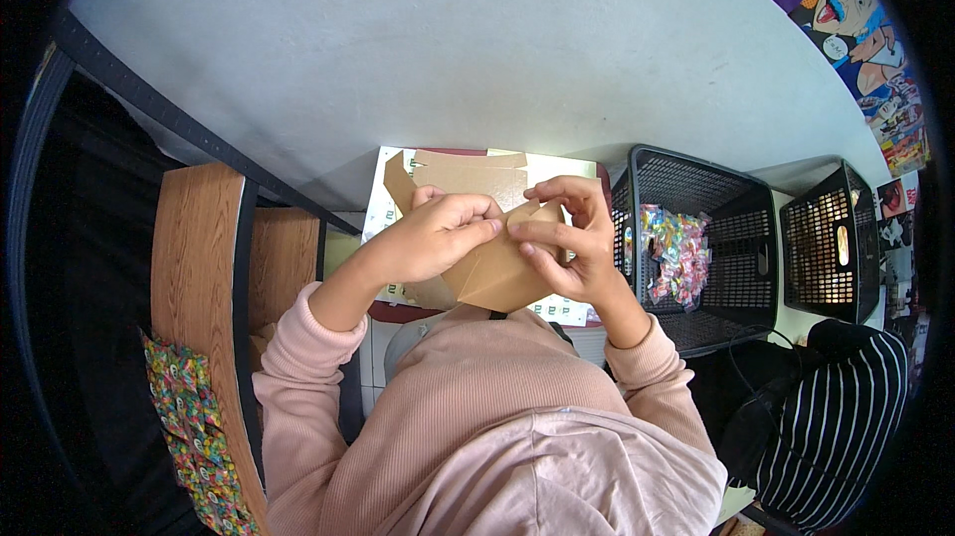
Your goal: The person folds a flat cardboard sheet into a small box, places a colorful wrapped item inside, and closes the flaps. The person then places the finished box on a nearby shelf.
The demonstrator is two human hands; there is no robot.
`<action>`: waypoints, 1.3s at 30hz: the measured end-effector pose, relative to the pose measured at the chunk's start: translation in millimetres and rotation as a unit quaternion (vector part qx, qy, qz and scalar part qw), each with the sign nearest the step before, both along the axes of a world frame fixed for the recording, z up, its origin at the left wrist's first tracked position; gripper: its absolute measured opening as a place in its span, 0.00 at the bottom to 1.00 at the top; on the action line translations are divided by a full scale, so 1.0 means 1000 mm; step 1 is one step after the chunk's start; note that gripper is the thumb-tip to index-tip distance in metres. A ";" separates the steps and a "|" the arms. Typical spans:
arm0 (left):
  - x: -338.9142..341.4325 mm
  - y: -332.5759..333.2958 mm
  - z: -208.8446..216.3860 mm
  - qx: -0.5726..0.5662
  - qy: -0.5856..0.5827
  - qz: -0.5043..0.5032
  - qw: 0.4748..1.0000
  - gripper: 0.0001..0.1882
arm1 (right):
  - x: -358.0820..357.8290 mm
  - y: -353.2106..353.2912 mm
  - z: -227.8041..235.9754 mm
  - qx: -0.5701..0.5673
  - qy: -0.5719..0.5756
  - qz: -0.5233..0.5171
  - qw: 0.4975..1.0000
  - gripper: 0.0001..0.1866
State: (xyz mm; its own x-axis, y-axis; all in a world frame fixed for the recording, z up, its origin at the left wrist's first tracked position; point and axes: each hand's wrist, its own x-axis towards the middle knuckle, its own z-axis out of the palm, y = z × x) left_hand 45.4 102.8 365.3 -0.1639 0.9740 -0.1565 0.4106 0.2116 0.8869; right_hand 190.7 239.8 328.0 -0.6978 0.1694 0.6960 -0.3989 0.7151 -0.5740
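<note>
A brown cardboard box (pixel 505 275), partly folded, is held up in front of my body between both hands. My left hand (pixel 438 236) grips its left side, thumb pressed along the upper edge and fingers curled behind. On the other side my right hand (pixel 575 238) pinches the flaps near the top corner with bent fingers. A raised flap (pixel 399 181) stands up beyond my left hand. Under the box, a flat brown cardboard piece (pixel 473 174) lies on a white printed sheet (pixel 378 208) over a small table.
To the right stands a black plastic crate (pixel 696 164) with colourful small packets (pixel 678 256) inside; another black crate (pixel 831 238) is beyond it. A wooden shelf (pixel 194 258) with strips of bright packets (pixel 199 427) is at left. Striped black fabric (pixel 836 427) lies lower right.
</note>
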 end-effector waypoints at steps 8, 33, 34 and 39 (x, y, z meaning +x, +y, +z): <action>0.002 -0.001 -0.007 0.001 0.012 0.016 1.000 0.13 | 0.002 -0.001 0.011 -0.049 -0.053 0.011 0.997 0.10; 0.005 0.003 -0.008 -0.038 0.003 -0.010 0.999 0.12 | -0.002 0.006 -0.003 -0.027 -0.005 0.129 0.991 0.06; 0.004 0.003 -0.007 -0.050 -0.004 -0.010 0.999 0.12 | -0.002 0.007 -0.002 -0.023 -0.015 0.137 0.990 0.06; 0.008 -0.003 -0.008 0.015 0.083 0.009 0.996 0.12 | 0.003 0.012 0.002 -0.089 -0.121 0.116 0.982 0.11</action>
State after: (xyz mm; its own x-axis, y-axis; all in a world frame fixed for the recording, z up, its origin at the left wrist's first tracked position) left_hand 53.4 99.7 357.8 -0.2034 0.9744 -0.0955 0.5486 0.1942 0.8132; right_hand 193.7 252.0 329.5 -0.8730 0.0895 0.4794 -0.3766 0.5007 -0.7794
